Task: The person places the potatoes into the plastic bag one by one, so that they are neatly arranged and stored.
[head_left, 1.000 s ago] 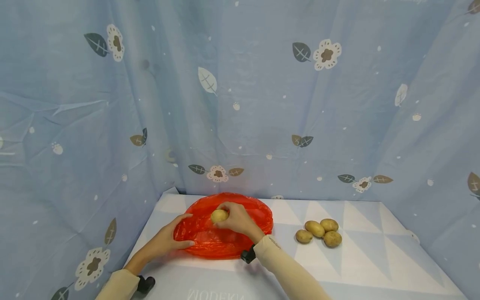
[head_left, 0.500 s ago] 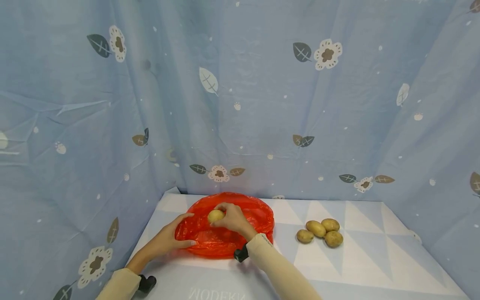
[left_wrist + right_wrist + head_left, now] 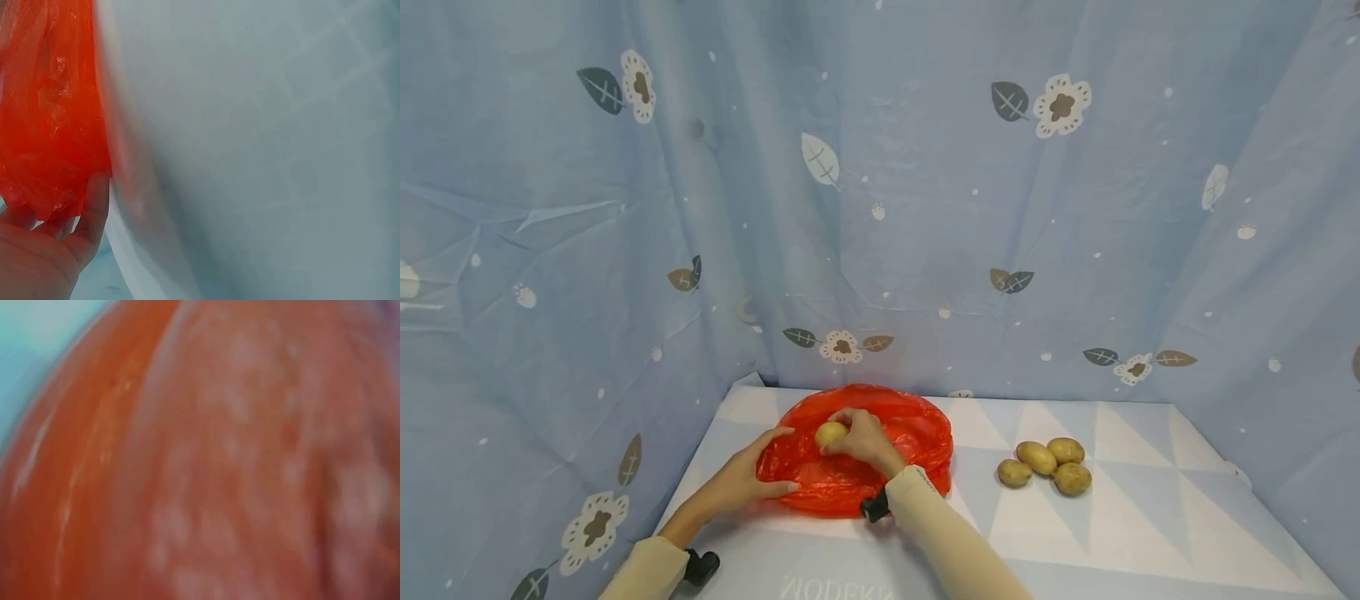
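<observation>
A red plastic bag (image 3: 827, 483) lies spread open on the table in the head view. My right hand (image 3: 865, 440) grips a yellowish potato (image 3: 830, 433) between thumb and fingers, inside the bag's opening. At the bag's left side, my left hand (image 3: 741, 479) holds the rim, thumb along the front and fingers at the back. The left wrist view shows that hand (image 3: 50, 250) against the red plastic (image 3: 56, 112). In the right wrist view, blurred red plastic (image 3: 237, 450) fills most of the picture, and the potato cannot be made out there.
Several potatoes (image 3: 1037, 458) sit in a loose group to the right of the bag. The table (image 3: 1135, 517) has a pale triangle-patterned cover. A blue patterned curtain (image 3: 925, 208) encloses the back and sides.
My right hand has shifted slightly left with the potato, further over the bag's left half, then nearly stopped. My left hand keeps its place at the rim.
</observation>
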Demonstrator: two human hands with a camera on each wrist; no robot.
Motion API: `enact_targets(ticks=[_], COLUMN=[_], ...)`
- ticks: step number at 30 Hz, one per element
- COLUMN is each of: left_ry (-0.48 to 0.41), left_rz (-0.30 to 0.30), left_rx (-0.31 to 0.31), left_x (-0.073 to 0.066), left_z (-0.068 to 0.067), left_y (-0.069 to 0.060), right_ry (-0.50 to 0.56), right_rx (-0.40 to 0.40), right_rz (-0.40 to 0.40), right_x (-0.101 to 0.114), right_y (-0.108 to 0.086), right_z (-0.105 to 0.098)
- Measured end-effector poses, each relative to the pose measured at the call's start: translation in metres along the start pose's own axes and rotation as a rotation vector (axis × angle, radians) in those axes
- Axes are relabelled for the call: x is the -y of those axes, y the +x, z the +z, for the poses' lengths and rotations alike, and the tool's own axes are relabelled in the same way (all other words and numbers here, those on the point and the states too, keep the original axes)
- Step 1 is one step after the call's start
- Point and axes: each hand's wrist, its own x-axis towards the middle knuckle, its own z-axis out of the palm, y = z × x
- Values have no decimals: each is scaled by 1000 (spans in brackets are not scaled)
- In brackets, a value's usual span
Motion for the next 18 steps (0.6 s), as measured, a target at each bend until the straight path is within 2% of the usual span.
enact_targets(ticks=[9, 18], left_ry=[-10, -16], left_rz=[-4, -3], left_rx=[-7, -5], left_x=[2, 4], left_z=[0, -1], left_y=[0, -1], right_ry=[45, -23], right_rx=[-15, -12], right_rz=[41, 28], right_x=[-5, -8], right_y=[3, 6], right_z=[8, 10])
